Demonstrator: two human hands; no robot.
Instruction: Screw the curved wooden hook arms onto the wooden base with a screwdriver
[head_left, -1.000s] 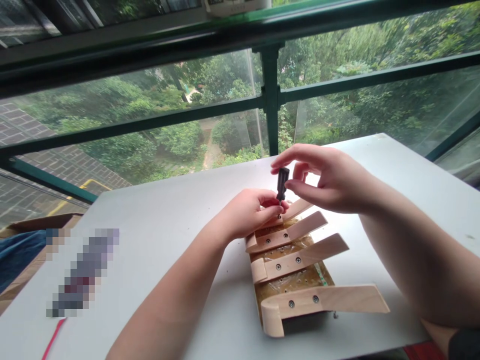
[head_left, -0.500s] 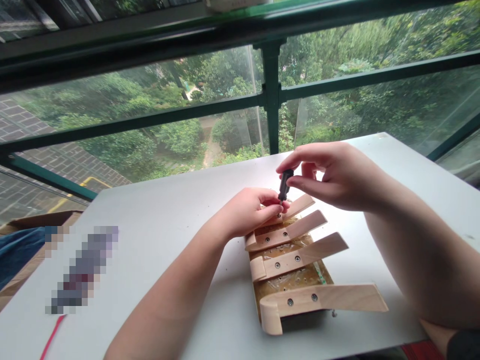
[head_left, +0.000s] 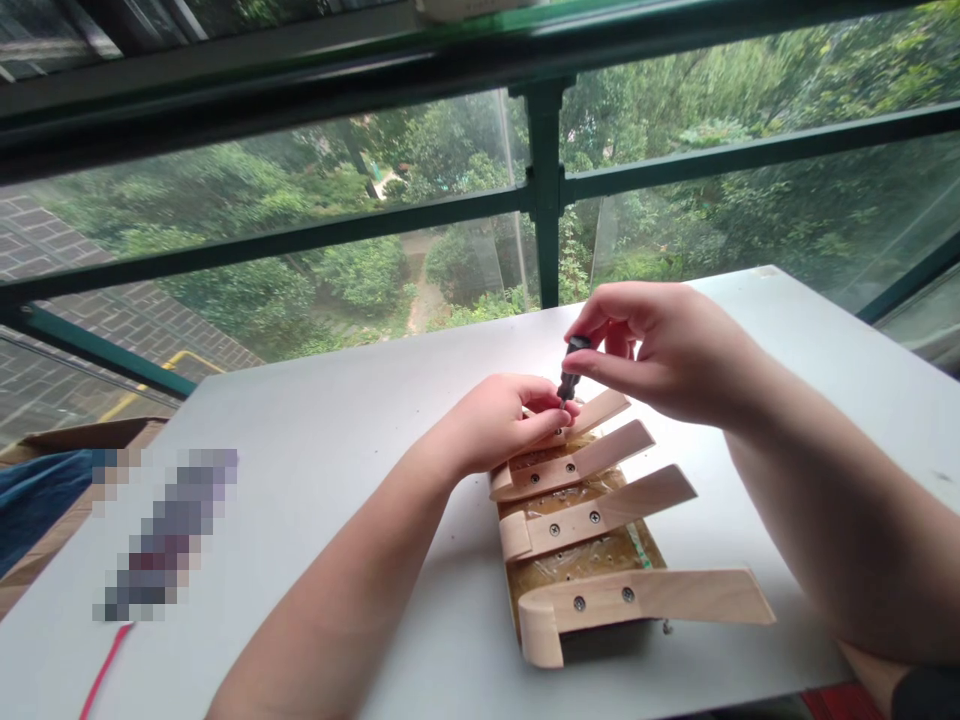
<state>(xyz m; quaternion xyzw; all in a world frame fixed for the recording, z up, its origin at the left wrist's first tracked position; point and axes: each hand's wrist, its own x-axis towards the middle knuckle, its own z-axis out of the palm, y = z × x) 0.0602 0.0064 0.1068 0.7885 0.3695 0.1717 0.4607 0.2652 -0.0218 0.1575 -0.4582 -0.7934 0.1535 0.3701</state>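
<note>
A wooden rack (head_left: 585, 545) with several curved pegs screwed to a brown base lies on the white table (head_left: 322, 470). My left hand (head_left: 495, 420) is closed on the far end of the rack, fingers pinched around the farthest peg (head_left: 604, 408). My right hand (head_left: 660, 345) pinches the black handle of a small screwdriver (head_left: 571, 368), held upright with its tip down at the farthest peg, right by my left fingertips.
A green-framed glass railing (head_left: 541, 190) runs along the table's far edge. A blurred-out object (head_left: 161, 535) and a red cord (head_left: 105, 672) lie at the table's left front. A brown box with blue cloth (head_left: 37, 480) sits left of the table.
My right hand has slid down over the screwdriver handle, which now shows less, and turned slightly. My left hand and the rack have stayed in place.
</note>
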